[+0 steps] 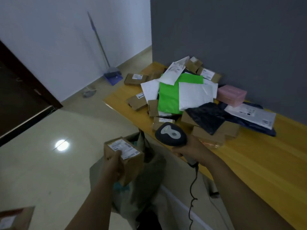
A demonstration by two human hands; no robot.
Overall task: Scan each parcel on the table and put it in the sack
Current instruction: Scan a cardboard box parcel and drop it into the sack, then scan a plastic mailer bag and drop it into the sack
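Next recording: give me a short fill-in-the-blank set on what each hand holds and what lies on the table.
1. The left hand grips a cardboard box over the sack, its white ____ facing up.
2. The right hand holds a corded ____.
3. On the yellow table, the brightest mailer is ____.
Missing words: label; scanner; green.

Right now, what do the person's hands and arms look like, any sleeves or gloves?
The left hand and right hand are bare, no gloves. No sleeves show on either arm up to the picture's edge. No watch or ring shows, though the light is dim.
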